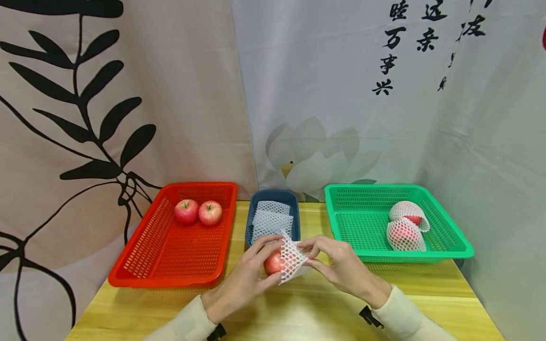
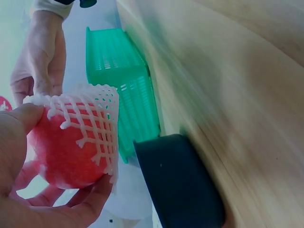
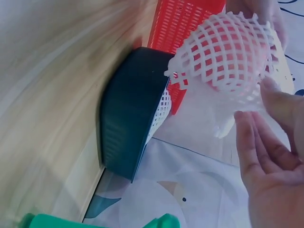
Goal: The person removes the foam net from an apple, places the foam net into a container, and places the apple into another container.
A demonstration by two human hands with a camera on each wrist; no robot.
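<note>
A red apple (image 2: 69,147) sits partly inside a white foam net sleeve (image 1: 292,259), held above the table in front of the blue basket. My left hand (image 1: 248,274) grips the apple from its bare side, thumb and fingers curled round it. With thumb and fingertips, my right hand (image 1: 339,265) pinches the sleeve's far end. In the right wrist view the net (image 3: 223,57) covers much of the apple, and its end runs to the right hand's fingertips (image 3: 270,85).
Two bare apples (image 1: 198,212) lie in a red basket (image 1: 170,282) at left. A small blue basket (image 1: 277,195) holds several flat foam nets (image 1: 271,222). At right, a green basket (image 1: 396,258) holds two net-covered apples (image 1: 405,235). A printed curtain (image 1: 324,94) hangs behind the table (image 1: 298,317).
</note>
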